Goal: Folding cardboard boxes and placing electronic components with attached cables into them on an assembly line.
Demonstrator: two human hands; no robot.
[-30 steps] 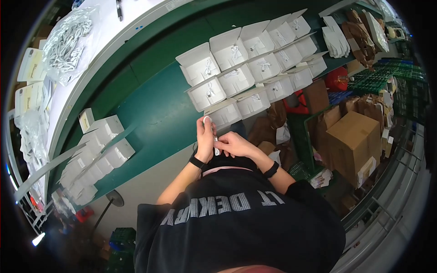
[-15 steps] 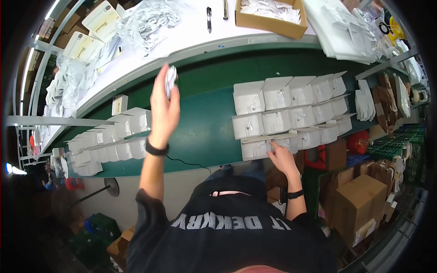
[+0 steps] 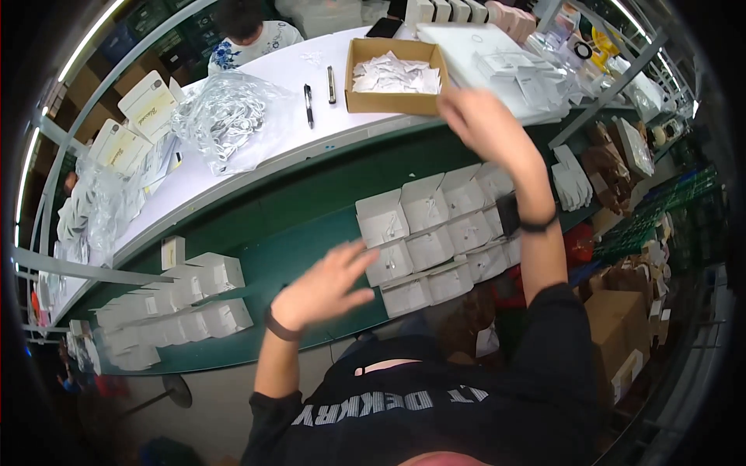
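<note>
My left hand [image 3: 326, 286], slightly smeared by motion, hovers at the left end of the open white boxes [image 3: 426, 203]. Its fingers are spread and nothing shows in them. Stretched far forward, my right hand [image 3: 488, 130] is over the right edge of a brown cardboard box [image 3: 360, 103] on the upper table. Small white packets [image 3: 396, 74] fill that box. The right fingertips are blurred, and whether they grip anything is not visible. Small pale items lie inside several of the white boxes, which stand in rows on the green lower surface.
More white boxes [image 3: 206, 281] stand in rows at the left. A clear bag of white cables [image 3: 225, 120], two pens [image 3: 309, 106] and white foam sheets [image 3: 466, 54] lie on the upper table. Metal posts [image 3: 101, 268] flank both sides. Another person [image 3: 256, 39] is across the table.
My left hand has come down and right, and the white coiled cable it held no longer shows in it. The right hand has left the front white boxes and reached forward to the cardboard box.
</note>
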